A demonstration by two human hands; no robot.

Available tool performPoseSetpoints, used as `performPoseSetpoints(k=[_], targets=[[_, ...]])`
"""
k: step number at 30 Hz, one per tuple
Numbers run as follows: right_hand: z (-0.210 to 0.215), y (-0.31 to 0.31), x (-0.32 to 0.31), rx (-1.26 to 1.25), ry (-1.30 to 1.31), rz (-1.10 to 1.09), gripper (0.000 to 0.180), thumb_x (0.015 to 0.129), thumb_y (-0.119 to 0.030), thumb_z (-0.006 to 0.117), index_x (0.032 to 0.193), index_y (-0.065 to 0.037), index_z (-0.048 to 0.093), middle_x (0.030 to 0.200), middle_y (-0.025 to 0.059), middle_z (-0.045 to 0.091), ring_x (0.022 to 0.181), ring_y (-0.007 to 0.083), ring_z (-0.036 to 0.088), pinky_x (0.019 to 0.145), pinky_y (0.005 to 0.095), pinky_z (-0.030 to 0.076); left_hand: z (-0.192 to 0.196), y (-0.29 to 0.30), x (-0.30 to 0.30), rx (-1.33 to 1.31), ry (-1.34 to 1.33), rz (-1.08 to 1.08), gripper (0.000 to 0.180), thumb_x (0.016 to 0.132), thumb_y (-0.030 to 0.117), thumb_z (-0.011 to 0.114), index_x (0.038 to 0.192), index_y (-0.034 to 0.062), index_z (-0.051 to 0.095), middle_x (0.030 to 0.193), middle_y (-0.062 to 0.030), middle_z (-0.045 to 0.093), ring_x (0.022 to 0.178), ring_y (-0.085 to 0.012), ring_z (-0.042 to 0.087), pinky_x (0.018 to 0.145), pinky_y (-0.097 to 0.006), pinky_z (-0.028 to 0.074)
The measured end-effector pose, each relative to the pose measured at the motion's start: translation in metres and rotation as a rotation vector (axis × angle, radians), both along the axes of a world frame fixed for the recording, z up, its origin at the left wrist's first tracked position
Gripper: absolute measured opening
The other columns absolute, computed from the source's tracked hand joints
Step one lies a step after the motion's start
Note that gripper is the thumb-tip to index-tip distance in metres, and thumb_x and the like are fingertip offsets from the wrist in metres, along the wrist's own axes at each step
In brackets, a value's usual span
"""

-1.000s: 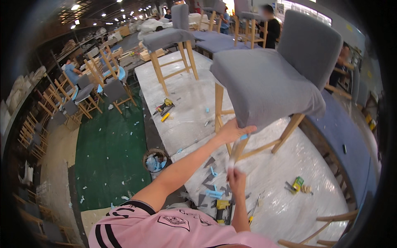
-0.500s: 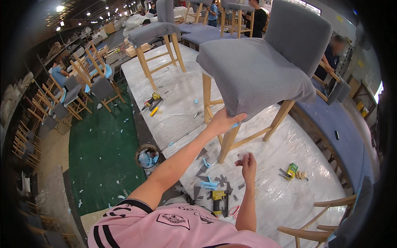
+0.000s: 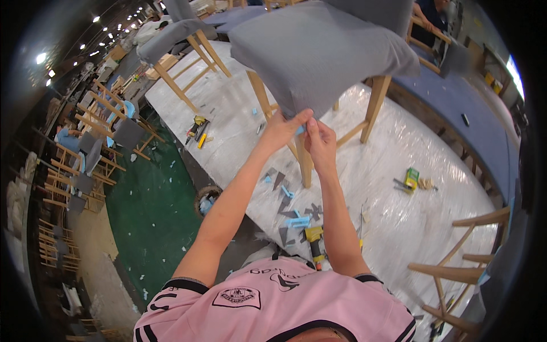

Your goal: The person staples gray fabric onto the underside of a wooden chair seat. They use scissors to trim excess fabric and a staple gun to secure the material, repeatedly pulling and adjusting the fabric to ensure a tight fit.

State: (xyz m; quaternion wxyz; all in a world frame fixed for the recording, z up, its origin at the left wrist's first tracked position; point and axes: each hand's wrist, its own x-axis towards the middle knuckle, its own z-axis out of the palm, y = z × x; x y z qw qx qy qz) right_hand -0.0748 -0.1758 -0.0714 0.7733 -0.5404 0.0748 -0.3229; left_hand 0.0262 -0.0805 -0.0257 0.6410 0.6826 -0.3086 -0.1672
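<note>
A tall wooden chair with a loose grey fabric cover over its seat stands on the table before me. At the seat's near corner my left hand is closed on the hanging cover, thumb pressed on the cloth. My right hand meets it there, thumb and fingers pinched at the cover's lower edge. A bit of light blue material shows between the two hands. Just beneath them is the chair's front leg. What the fingertips grip under the cloth is partly hidden.
The plastic-wrapped table carries a yellow staple gun, blue and grey scraps, a green box and, farther left, another nail gun beside a yellow knife. A second covered chair stands behind. Wooden chair legs jut in at right.
My right hand has risen from above the table to the seat corner and now pinches the cover beside my left hand. The view has tilted down, so the chair sits higher in the picture.
</note>
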Motion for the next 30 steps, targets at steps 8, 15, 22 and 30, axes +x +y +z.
performPoseSetpoints(k=[8,15,22,30], targets=[[-0.012,-0.008,0.006,-0.048,-0.02,0.029,0.049,0.104,-0.042,0.06,0.075,-0.003,0.064,0.061,-0.003,0.051,0.058,0.0058,0.044,0.053,0.0259,0.034,0.072,0.011,-0.018,0.365,-1.679,-0.009,0.054,0.074,0.021,0.085,0.124,0.0118,0.066,0.166,-0.0275,0.021,0.147,-0.0539,0.023,0.119,-0.064,0.021],[-0.022,-0.021,0.006,-0.061,-0.005,0.038,0.045,0.103,-0.044,0.06,0.093,0.0,0.067,0.074,0.0036,0.062,0.069,0.0103,0.054,0.064,0.0283,0.045,0.08,-0.001,-0.042,0.642,-1.732,0.013,0.022,0.076,0.019,0.083,0.095,0.0114,0.073,0.164,-0.0273,0.028,0.145,-0.0566,0.027,0.113,-0.064,0.035],[-0.062,-0.041,-0.022,0.339,-0.243,-0.178,0.021,0.102,-0.005,0.058,0.12,0.002,0.048,0.107,0.0155,0.071,0.106,0.0245,0.071,0.087,0.0336,0.058,0.077,-0.009,-0.037,0.411,-1.713,0.104,0.016,0.089,0.021,0.078,0.093,0.0068,0.071,0.149,-0.0249,0.053,0.136,-0.0505,0.05,0.107,-0.05,0.046],[-0.008,-0.04,-0.023,0.068,-0.299,-0.108,0.024,0.092,-0.013,0.076,0.11,0.003,0.074,0.097,0.0076,0.076,0.084,0.0111,0.07,0.074,0.0259,0.056,0.089,-0.007,-0.031,0.288,-1.436,0.087,0.02,0.093,0.024,0.074,0.088,0.0055,0.069,0.142,-0.0151,0.063,0.139,-0.0415,0.052,0.109,-0.046,0.046]])
